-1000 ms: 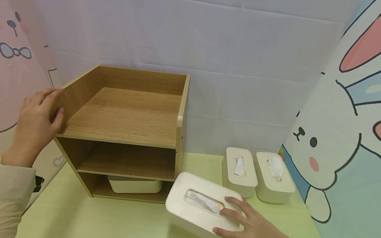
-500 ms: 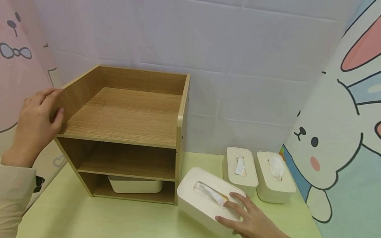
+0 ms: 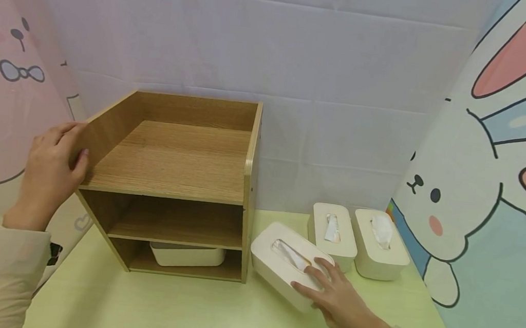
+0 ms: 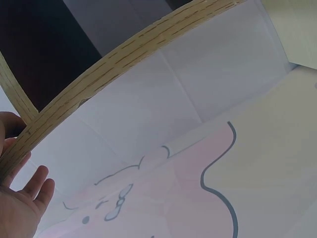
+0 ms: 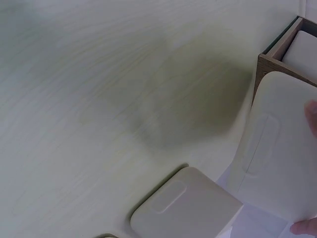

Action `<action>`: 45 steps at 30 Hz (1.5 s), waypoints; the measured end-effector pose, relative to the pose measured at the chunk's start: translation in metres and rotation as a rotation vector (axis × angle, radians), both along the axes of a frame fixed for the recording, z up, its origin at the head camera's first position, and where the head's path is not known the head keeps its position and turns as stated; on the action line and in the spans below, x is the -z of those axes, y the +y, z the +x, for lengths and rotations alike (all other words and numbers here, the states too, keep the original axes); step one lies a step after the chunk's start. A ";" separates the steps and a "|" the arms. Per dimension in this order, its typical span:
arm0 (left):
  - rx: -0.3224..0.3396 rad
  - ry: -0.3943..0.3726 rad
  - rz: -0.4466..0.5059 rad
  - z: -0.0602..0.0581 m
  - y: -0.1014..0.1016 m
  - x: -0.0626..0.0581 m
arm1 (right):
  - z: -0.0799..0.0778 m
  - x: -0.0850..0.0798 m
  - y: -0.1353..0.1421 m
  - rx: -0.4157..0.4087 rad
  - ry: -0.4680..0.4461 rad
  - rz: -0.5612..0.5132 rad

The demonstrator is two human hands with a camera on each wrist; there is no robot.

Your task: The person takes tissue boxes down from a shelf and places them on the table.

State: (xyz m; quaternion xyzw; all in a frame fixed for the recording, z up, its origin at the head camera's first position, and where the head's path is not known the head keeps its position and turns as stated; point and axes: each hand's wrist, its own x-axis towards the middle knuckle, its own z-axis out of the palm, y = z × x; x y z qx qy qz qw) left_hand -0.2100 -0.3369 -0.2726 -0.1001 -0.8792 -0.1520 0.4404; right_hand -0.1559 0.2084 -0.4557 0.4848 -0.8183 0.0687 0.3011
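Tissue box, white rectangular plastic [image 3: 288, 265], sits on pale green table [image 3: 177, 306], just right of light-brown wooden three-tier shelf unit [image 3: 174, 177]. Long axis runs diagonal, far end toward the shelf's right front post, near end toward me; slot faces up. Two more white tissue boxes [image 3: 360, 238] stand side by side behind it, long axes pointing away from me. White tray [image 3: 186, 255] in bottom shelf. My left hand [image 3: 51, 168] grips the shelf's left side panel, thumb inside. My right hand [image 3: 333, 295] rests flat on the box lid, fingers straight and spread.
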 end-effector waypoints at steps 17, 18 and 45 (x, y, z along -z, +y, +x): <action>-0.009 -0.012 0.001 0.000 0.001 0.000 | -0.025 0.028 -0.027 0.227 -0.039 -0.020; -0.009 -0.011 0.001 0.000 0.001 0.000 | -0.027 0.030 -0.029 0.241 -0.042 -0.017; 0.000 -0.009 0.012 -0.001 -0.001 0.001 | -0.043 0.056 -0.072 0.518 -0.155 -0.007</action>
